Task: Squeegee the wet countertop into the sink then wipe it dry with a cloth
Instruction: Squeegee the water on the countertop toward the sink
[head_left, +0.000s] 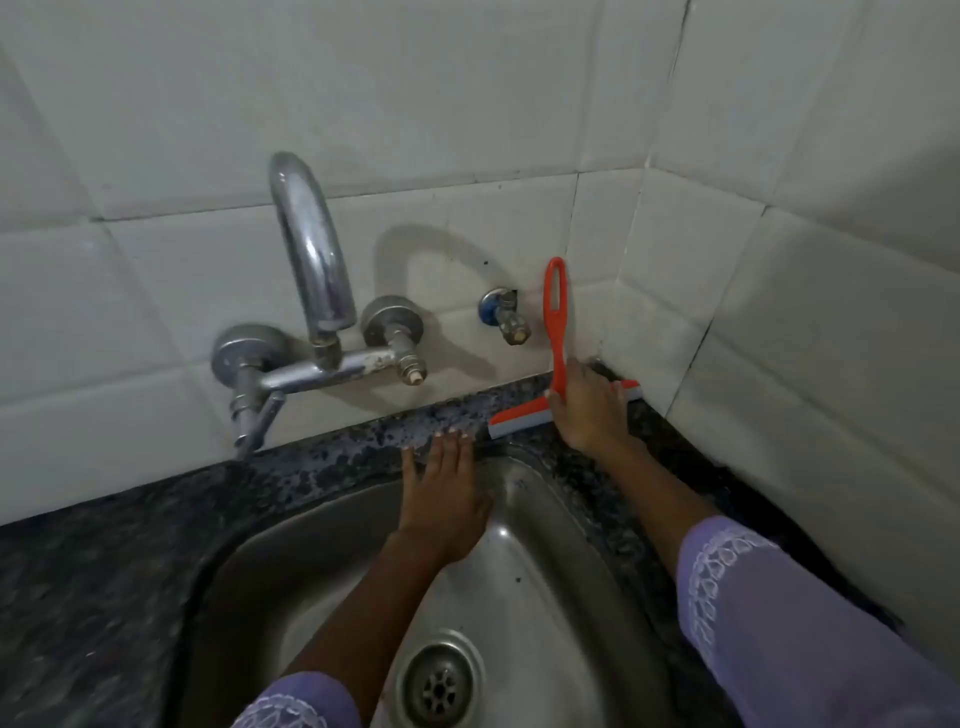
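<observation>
My right hand (589, 410) grips an orange squeegee (556, 317) low on its handle. The handle stands upright against the tiled wall. Its grey blade rests on the dark speckled countertop (322, 457), on the strip behind the sink near the right corner. My left hand (441, 488) lies flat with fingers spread on the back rim of the steel sink (545, 571), fingertips touching the countertop. No cloth is in view.
A chrome wall tap (311, 270) with a curved spout arches over the sink's left side. A small angle valve (506, 314) juts from the wall beside the squeegee handle. White tiled walls meet in a corner at right. The drain (441, 686) sits at the bottom.
</observation>
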